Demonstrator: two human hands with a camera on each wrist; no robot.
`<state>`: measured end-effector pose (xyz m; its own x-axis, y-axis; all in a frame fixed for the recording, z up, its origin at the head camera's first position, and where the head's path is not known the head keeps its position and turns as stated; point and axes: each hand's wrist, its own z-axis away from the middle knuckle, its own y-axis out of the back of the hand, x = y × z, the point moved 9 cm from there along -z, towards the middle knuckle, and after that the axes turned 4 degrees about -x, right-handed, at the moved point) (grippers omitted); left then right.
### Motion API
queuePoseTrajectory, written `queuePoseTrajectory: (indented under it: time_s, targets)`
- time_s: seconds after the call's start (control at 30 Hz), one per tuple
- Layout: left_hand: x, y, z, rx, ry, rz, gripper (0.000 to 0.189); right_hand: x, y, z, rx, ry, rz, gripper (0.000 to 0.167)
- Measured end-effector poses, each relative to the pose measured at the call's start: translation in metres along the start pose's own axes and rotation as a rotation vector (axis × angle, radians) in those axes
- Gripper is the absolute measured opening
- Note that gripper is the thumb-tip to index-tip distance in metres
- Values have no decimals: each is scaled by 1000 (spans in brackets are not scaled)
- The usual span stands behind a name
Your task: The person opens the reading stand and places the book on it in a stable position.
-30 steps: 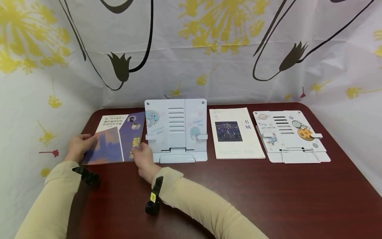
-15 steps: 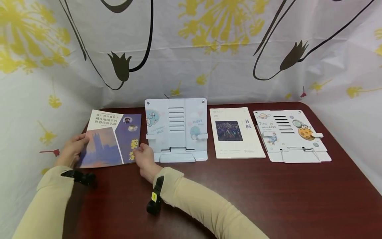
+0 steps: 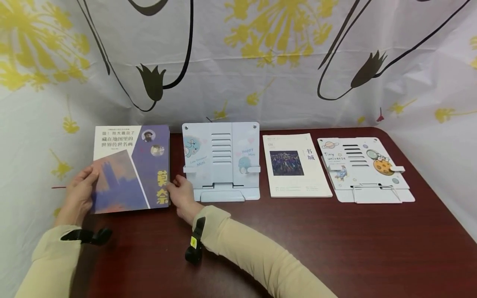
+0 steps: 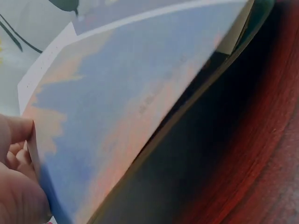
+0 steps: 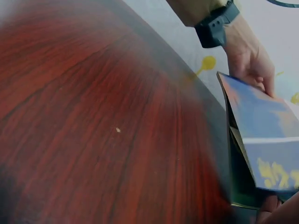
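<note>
Head view: left hand (image 3: 79,192), right hand (image 3: 182,195) grip purple book (image 3: 128,171) — stand (image 3: 222,174) beside, white book (image 3: 296,165) beyond.

The book (image 3: 121,182) is at the left side, held up at a tilt by its left and right edges. Its front shows a white corner with dark writing, a smudgy blue and pink painting, and a purple part with two little round pictures and big yellow writing. The near edge gapes a bit.
</note>
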<state>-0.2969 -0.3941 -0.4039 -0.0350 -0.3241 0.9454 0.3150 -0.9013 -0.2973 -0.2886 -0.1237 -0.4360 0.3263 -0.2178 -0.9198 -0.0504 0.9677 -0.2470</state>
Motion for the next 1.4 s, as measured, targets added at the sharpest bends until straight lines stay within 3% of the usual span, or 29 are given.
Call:
queuePoseTrajectory:
  time_s: [0.17,0.37,0.53,0.77,0.97,1.1,1.23,1.4]
  targets:
    - [11,-14,10,-99,-82,115,18,-6,-1,-1,-39,9,-19,49]
    - [22,-23,17,-117,-131,109,20,-14,6,-1,-13,54,-33,25]
    - [27,-26,19,-128,-149,115,19,-23,8,2,3,80,-48,10]
    - [31,-38,17,-197,-126,212,17,-47,13,5,-19,110,-61,10]
    - [33,-70,16,-264,-126,277,14,-83,29,7,-85,188,-62,22]
    - [38,-98,17,-302,-134,286,12,-107,52,7,-70,231,-21,20]
    - [42,-131,18,-368,-144,260,13,-131,78,7,-61,268,-12,19]
    - [50,-173,18,-401,-206,185,17,-164,113,10,-40,339,18,22]
